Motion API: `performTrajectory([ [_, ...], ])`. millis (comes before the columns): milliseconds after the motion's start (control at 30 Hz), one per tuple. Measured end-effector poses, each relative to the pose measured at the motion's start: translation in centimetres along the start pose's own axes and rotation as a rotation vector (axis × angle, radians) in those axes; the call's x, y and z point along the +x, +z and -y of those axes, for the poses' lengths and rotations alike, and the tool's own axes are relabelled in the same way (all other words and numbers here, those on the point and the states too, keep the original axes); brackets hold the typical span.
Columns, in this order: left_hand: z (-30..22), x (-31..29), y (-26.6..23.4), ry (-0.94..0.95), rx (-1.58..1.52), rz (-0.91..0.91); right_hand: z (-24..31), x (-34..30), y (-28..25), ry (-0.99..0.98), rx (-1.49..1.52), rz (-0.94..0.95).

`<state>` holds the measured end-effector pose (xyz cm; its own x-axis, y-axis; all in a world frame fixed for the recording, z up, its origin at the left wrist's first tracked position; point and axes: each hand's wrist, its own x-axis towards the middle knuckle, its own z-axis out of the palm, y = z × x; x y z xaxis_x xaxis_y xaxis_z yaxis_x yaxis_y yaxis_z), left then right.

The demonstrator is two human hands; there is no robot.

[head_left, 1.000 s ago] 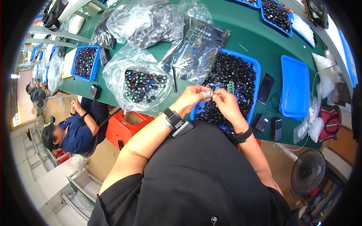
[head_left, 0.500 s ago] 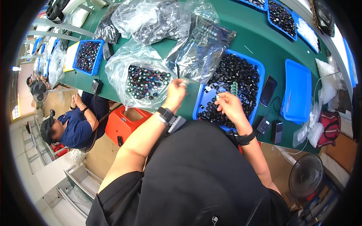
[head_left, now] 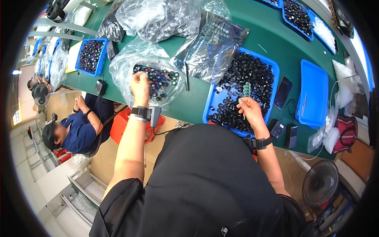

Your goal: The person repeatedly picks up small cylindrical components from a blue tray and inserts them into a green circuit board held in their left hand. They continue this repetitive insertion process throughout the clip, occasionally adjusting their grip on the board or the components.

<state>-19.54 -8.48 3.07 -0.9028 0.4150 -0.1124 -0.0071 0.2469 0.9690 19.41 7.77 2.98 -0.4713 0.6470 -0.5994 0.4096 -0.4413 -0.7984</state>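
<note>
Now left hand (head_left: 140, 85) reaching into clear bag of small parts (head_left: 156, 81), fingers pinching one; right hand (head_left: 249, 110) grasps green strip (head_left: 246, 89) over blue tray of black caps (head_left: 241, 94) at table's near edge.

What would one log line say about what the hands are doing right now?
left hand: reaching into clear bag of small parts | right hand: holding small green piece over blue tray of black caps
</note>
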Motion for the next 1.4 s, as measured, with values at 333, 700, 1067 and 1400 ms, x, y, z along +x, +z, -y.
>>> performTrajectory([
  [333, -3.1, 0.7, 4.3, 0.372, 0.803, 0.066, 0.2, -0.4, 0.3, -0.030, 0.086, -0.129],
  [700, 1.9, -15.2, 18.6, 0.490, 0.610, 1.123, -0.3, -1.5, 0.4, -0.002, 0.132, -0.113],
  [1067, -3.0, -13.7, 17.7, -0.521, -0.181, 1.060, 0.1, -1.3, 0.2, -0.119, 0.307, 0.001],
  [1400, -7.9, -13.6, 15.5, -0.452, -0.164, 1.072, 4.4, -1.7, 1.3, -0.232, 0.252, 0.080],
])
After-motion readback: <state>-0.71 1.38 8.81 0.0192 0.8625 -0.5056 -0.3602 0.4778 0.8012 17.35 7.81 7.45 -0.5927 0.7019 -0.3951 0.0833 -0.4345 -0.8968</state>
